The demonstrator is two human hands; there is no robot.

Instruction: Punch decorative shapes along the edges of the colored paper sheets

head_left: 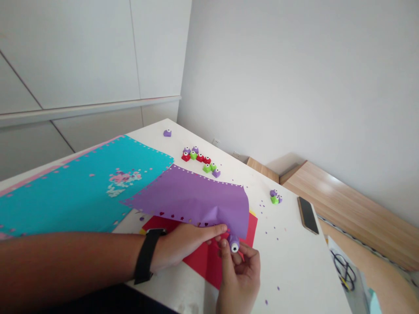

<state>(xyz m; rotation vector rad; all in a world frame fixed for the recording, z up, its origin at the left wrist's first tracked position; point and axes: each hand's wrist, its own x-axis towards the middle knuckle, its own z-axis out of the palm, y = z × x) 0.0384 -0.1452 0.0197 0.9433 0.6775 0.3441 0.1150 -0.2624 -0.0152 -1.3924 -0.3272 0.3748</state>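
A purple sheet of paper [193, 192] with small shapes punched along its edges lies partly over a blue sheet. My left hand [186, 242], with a black watch on the wrist, pinches the near edge of the purple paper, thumb on top. In my right hand [240, 270] is a small purple craft punch [233, 243] with a star on its white button. The fingers close round the punch at the paper's near right edge. Whether the paper sits inside its slot is hidden. Under both hands lies red paper [209, 264].
The blue sheet [72, 187] carries a heap of paper cut-outs [122, 181]. Several small punches [200, 158] stand along the far edge, with more punches [275, 197] at the right. A phone [307, 213] lies near the table's right edge. Glasses [343, 268] rest beyond it.
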